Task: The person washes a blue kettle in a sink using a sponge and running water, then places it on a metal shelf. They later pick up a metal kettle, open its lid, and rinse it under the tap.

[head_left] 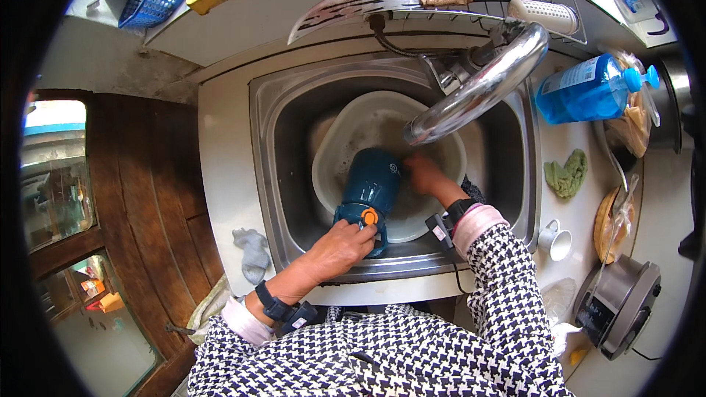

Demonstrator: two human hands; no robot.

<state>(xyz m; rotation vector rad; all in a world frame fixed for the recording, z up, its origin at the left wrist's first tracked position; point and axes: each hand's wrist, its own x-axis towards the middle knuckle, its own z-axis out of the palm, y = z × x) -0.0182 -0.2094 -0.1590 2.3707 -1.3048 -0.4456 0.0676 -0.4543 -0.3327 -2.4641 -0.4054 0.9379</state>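
Observation:
A dark teal thermos jug point(371, 180) with an orange button lies tilted over a white plastic basin point(457, 158) in the steel sink. Its lid end points toward me, its base away. My left hand point(340, 248) is closed round the lid and handle end, with fingers beside the orange button. Close to the jug's base, on its right, my right hand point(429, 176) is in the basin with its fingers curled in shadow. What these fingers hold, if anything, is hidden. Cloudy water shows in the basin.
A chrome faucet point(489, 84) arches over the basin. On the right counter are a blue soap pump bottle point(581, 92), a green cloth point(566, 174), a white mug point(554, 240) and a grey appliance point(618, 305). A grey cloth point(251, 254) lies left; a large patterned knife point(368, 4) rests behind.

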